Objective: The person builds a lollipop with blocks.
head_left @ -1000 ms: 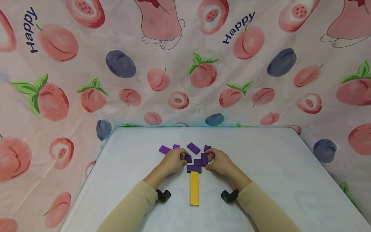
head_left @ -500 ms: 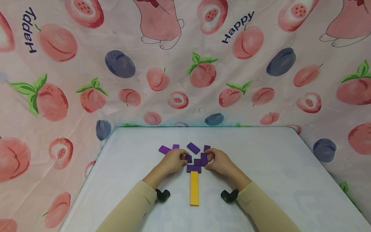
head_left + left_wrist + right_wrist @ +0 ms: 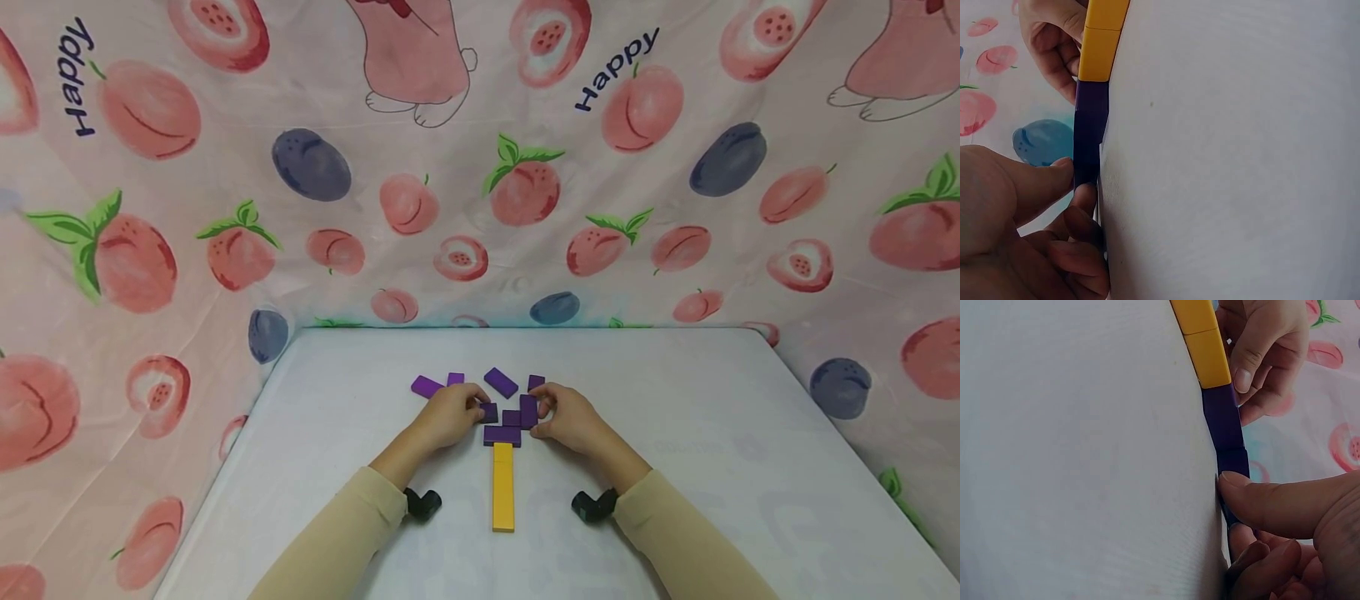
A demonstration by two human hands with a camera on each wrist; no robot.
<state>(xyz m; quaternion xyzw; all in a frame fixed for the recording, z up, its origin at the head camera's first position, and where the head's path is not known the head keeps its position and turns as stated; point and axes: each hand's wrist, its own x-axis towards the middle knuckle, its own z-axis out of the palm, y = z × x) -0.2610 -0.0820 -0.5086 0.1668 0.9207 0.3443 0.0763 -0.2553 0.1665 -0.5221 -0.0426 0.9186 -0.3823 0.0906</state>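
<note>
In the head view my left hand (image 3: 448, 416) pinches a small dark purple block (image 3: 489, 412) between thumb and fingers. Opposite it, my right hand (image 3: 572, 420) holds a longer purple block (image 3: 528, 412) by its outer side, thumb near the close end. Between these two sits a small purple block (image 3: 511, 418), just behind a crosswise purple block (image 3: 502, 436). A row of yellow blocks (image 3: 503, 487) runs from that crosswise block toward me. Both wrist views show thumb and fingers at the dark block edges, with yellow blocks (image 3: 1102, 47) above.
Behind the hands lie a tilted purple block (image 3: 501, 383), a small purple block (image 3: 536, 382) at the right, and two brighter purple blocks (image 3: 427, 386) at the left, one partly hidden by my left hand. The white table (image 3: 712, 467) meets a fruit-patterned cloth (image 3: 480, 208) at the back.
My left hand's small purple block has shifted very slightly right and toward me, nearer the middle small block. The right hand stays in place on its block.
</note>
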